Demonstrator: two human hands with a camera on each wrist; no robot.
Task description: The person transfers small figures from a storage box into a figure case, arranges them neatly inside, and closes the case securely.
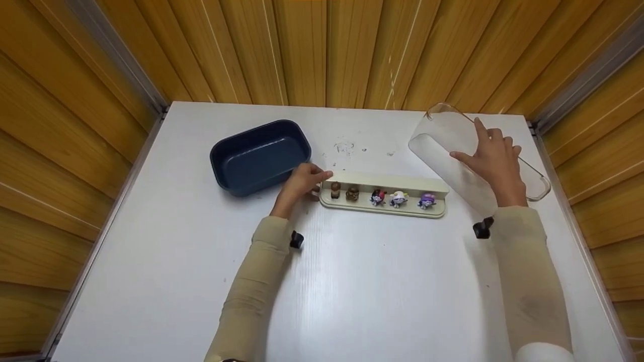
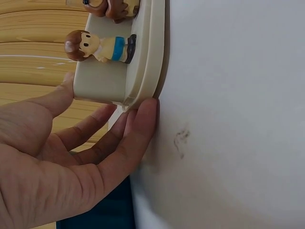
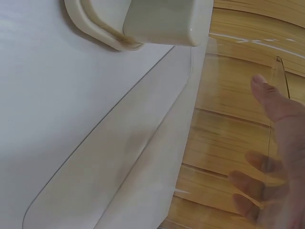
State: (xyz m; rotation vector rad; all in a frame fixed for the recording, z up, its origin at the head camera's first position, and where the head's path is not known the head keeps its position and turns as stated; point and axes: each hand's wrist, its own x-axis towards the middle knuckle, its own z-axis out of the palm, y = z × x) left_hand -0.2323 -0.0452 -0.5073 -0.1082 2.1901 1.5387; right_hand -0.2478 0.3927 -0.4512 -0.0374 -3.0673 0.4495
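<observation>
A cream display base (image 1: 385, 210) with a raised back wall stands mid-table. Several small figurines line it, among them a brown-haired figure (image 2: 117, 49) at the left end and a purple-capped one (image 1: 426, 201) at the right. My left hand (image 1: 302, 182) grips the base's left end, thumb at the back wall and fingers against the end of the base. To the right, a long clear cover (image 1: 448, 123) lies on the table at a slant, apart from the base. My right hand (image 1: 495, 163) holds this cover across its width; its fingers show blurred through the plastic in the right wrist view.
A dark blue rectangular basin (image 1: 234, 192) stands at the back left, close behind my left hand. Wood-patterned panels (image 1: 302, 55) border the white table (image 1: 372, 291) at the back and sides. Dark smudges mark the tabletop behind the base.
</observation>
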